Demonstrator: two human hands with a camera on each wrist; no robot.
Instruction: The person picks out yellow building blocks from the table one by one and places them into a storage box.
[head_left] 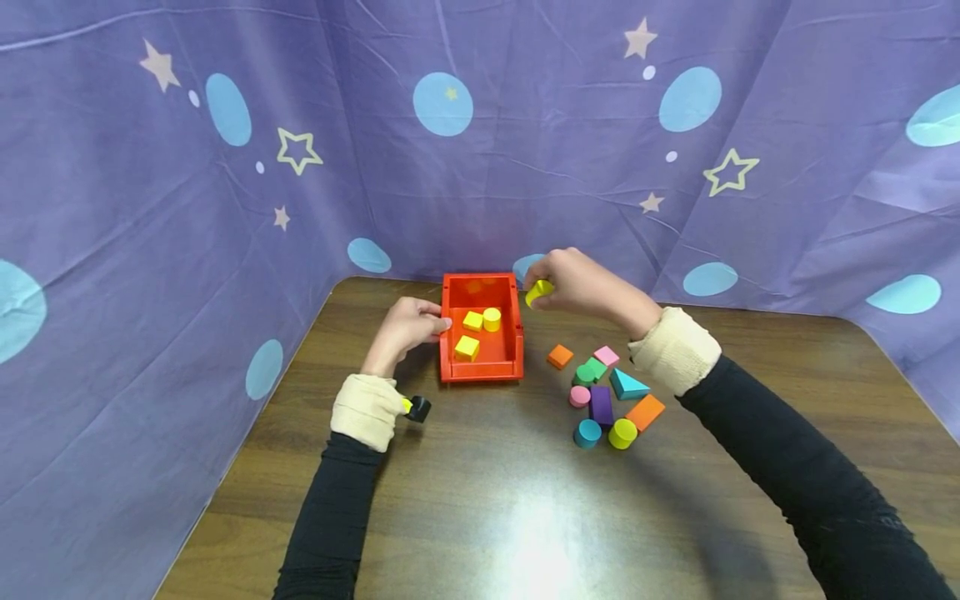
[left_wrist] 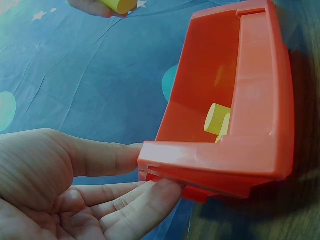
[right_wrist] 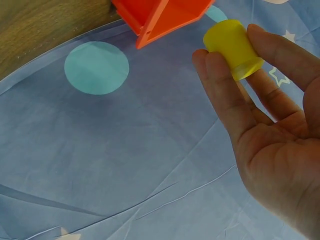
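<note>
In the head view my left hand [head_left: 408, 329] holds the left side of a red open-topped plastic bin [head_left: 482, 372]. The left wrist view shows the thumb against the bin's rim [left_wrist: 210, 155] and fingertips under its lip. Two yellow blocks [head_left: 467, 348] and an upright yellow cylinder [head_left: 491, 319] lie inside the bin. Raised just right of the bin's far end, my right hand [head_left: 576, 283] pinches another yellow cylinder [right_wrist: 231, 47] between thumb and fingers. That cylinder is tilted, beyond the bin's right wall.
Right of the bin, several coloured blocks sit grouped on the wooden table [head_left: 465, 483]: an orange cube [head_left: 560, 357], a teal triangle [head_left: 627, 385], a purple block [head_left: 601, 405], a blue cylinder [head_left: 587, 433] and a yellow cylinder [head_left: 622, 434] among them. A purple patterned cloth [head_left: 495, 192] hangs behind.
</note>
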